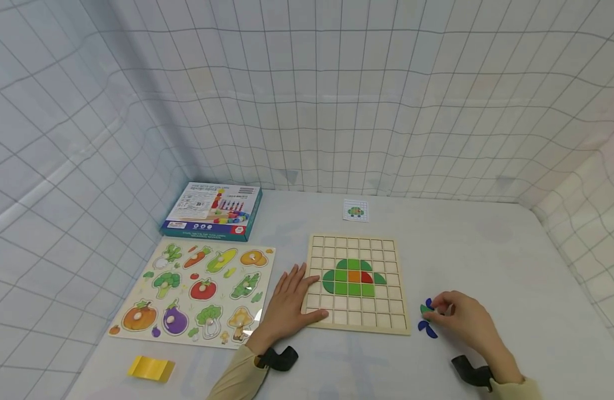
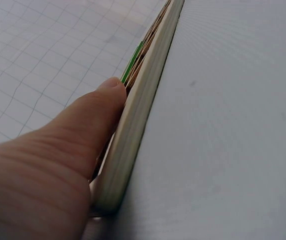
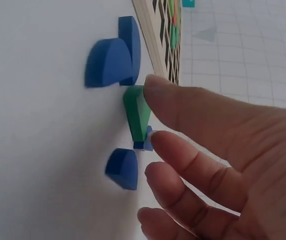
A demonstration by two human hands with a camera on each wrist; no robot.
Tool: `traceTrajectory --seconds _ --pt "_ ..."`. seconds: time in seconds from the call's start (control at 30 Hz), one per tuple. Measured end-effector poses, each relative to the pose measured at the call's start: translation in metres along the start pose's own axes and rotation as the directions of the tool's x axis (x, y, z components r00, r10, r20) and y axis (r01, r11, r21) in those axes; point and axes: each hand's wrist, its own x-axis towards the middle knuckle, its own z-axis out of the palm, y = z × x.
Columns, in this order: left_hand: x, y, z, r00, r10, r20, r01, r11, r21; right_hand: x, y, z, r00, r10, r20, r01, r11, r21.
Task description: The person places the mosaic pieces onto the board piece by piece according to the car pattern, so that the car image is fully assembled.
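My left hand point(image 1: 286, 308) lies spread over the left side of a wooden grid board point(image 1: 319, 318). In the left wrist view its thumb point(image 2: 100, 107) presses on the board's rim. Green squares point(image 1: 353, 264) and quarter-round pieces fill part of the grid, with an orange square point(image 1: 354, 276) and a red quarter-round piece point(image 1: 366, 277) among them. Right of the board, my right hand point(image 1: 462, 318) pinches a green quarter-round piece point(image 3: 135, 112) between thumb and index finger, its other fingers loosely bent. Several blue quarter-round pieces point(image 3: 103, 65) lie close around it on the table.
A small pattern card point(image 1: 356, 211) lies behind the board. To the left are a vegetable puzzle board point(image 1: 184, 294) and, behind it, a flat printed box point(image 1: 212, 211). A yellow wavy piece point(image 1: 151, 369) lies at the front left. Grid-patterned cloth point(image 1: 347, 128) walls the table in.
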Motion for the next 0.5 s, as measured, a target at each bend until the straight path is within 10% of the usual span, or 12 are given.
traceTrajectory --seconds 0.5 --pt "0.0001 0.0006 -0.0003 1.000 0.009 -0.015 -0.009 1.000 -0.006 -0.0018 -0.0081 -0.0010 0.998 0.058 0.016 -0.056 0.993 -0.106"
